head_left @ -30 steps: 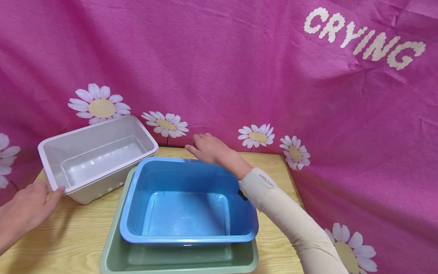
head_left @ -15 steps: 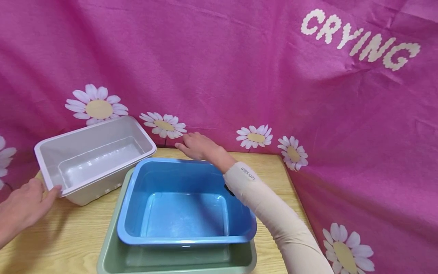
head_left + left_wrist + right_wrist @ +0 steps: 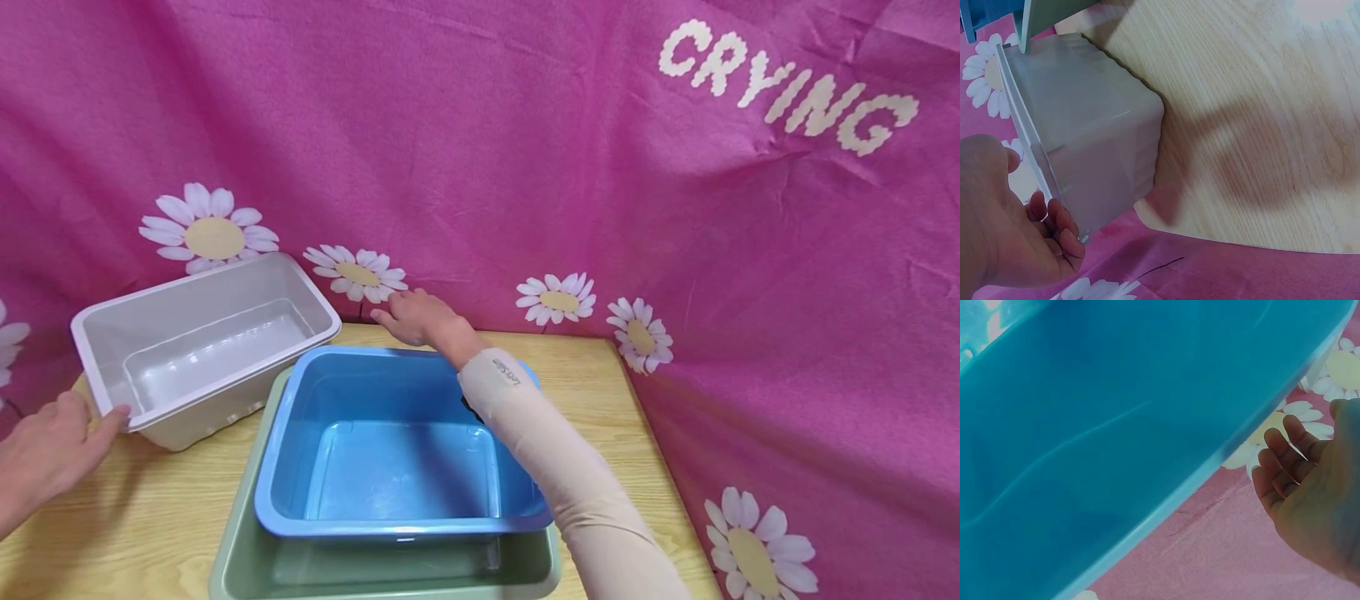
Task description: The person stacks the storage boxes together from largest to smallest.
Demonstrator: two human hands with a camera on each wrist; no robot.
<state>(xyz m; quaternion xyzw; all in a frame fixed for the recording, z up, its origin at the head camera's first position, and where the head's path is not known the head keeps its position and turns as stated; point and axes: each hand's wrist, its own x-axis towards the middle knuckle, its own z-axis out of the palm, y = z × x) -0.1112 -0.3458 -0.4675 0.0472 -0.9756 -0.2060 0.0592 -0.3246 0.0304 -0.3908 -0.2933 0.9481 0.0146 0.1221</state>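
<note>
A light grey plastic bin (image 3: pixel 198 312) stands at the far left, turned at an angle. My left hand (image 3: pixel 56 446) grips its near left corner, thumb over the rim; in the left wrist view the other fingers curl by that rim (image 3: pixel 1030 134). A blue bin (image 3: pixel 405 527) sits inside a larger green bin (image 3: pixel 405 575), whose near part shows below it. Beyond the blue bin's far rim is my right hand (image 3: pixel 418 318), holding nothing. Its fingers are loosely bent and apart from the rim in the right wrist view.
All the bins rest on a wooden table (image 3: pixel 150 517). A pink cloth (image 3: pixel 480 150) with daisies and white lettering hangs close behind the table and along its right side. My right sleeve (image 3: pixel 562 475) crosses over the blue bin's right part.
My right hand has moved left along the far side of the blue bin, its forearm swinging left too. The left hand keeps its grip on the grey bin. The view has shifted slightly.
</note>
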